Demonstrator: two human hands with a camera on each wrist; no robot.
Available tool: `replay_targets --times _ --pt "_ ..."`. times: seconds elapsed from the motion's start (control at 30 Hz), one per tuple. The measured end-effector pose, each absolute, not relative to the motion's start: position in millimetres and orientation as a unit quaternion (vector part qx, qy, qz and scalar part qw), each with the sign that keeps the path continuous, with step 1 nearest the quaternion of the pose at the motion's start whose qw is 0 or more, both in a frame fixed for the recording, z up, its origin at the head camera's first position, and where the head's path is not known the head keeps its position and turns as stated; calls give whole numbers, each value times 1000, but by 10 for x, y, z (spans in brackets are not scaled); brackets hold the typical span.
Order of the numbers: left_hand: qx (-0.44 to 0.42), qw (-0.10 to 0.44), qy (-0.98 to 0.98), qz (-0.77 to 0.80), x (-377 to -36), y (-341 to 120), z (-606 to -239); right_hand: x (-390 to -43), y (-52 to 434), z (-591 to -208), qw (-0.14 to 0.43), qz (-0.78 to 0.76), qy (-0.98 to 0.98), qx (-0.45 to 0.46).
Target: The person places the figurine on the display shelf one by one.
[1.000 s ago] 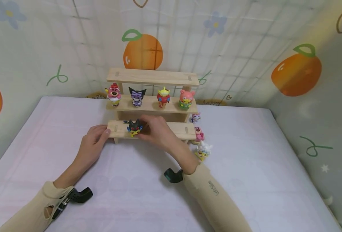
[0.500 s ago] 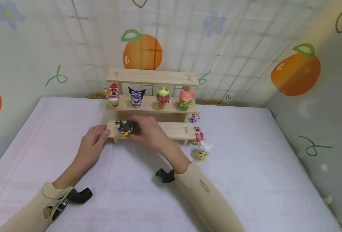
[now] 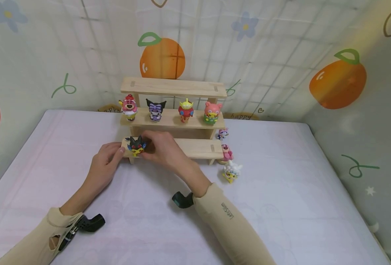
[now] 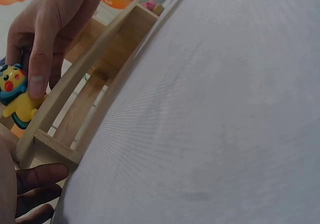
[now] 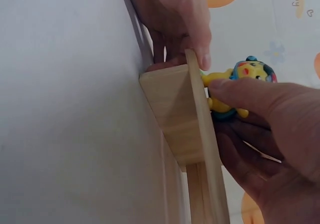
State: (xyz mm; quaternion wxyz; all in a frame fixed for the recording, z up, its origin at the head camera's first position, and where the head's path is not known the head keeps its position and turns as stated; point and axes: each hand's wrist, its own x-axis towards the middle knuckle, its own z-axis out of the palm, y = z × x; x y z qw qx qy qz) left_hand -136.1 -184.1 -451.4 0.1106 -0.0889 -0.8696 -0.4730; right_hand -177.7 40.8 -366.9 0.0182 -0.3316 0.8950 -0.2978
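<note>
A small yellow figurine with a black and blue hood [image 3: 136, 146] stands at the left end of the lowest board of a wooden tiered shelf [image 3: 198, 149]. My right hand [image 3: 162, 149] pinches it from its right side, thumb in front; in the right wrist view its yellow body [image 5: 218, 78] shows beside the thumb, feet at the board. At the shelf's left end, my left hand [image 3: 106, 162] holds the board's end, thumb on the upper edge. In the left wrist view, fingers of that hand [image 4: 42, 178] lie against the shelf's end support.
On the middle tier stand several figurines, among them a purple and black one [image 3: 155, 111] and a pink one [image 3: 212, 112]. Right of the shelf, a white-haired figurine [image 3: 232, 172], a pink bear [image 3: 226, 152] and a small purple-white one [image 3: 222, 133] are on the white tabletop [image 3: 281, 191].
The right hand has moved left along the lowest board with the hooded figurine, from left of its middle to its left end. The left hand has stayed at the shelf's end.
</note>
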Motion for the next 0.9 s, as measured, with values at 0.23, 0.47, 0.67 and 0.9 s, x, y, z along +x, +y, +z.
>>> replay_targets --times 0.23,0.47,0.67,0.9 --pt "-88 107 -872 -469 -1370 -1840 -4535 -1787 331 -3756 -9 -310 894 -324" --pt "-88 106 -875 -465 -1377 -1837 -4528 -1762 244 -3814 -48 -333 887 -315" --pt "-91 111 -872 -467 -1373 -1834 -4521 -1752 208 -3828 -56 -327 895 -298" --pt "-91 112 -874 -463 -1357 -1846 -4499 -1745 188 -3824 -55 -325 896 -297"
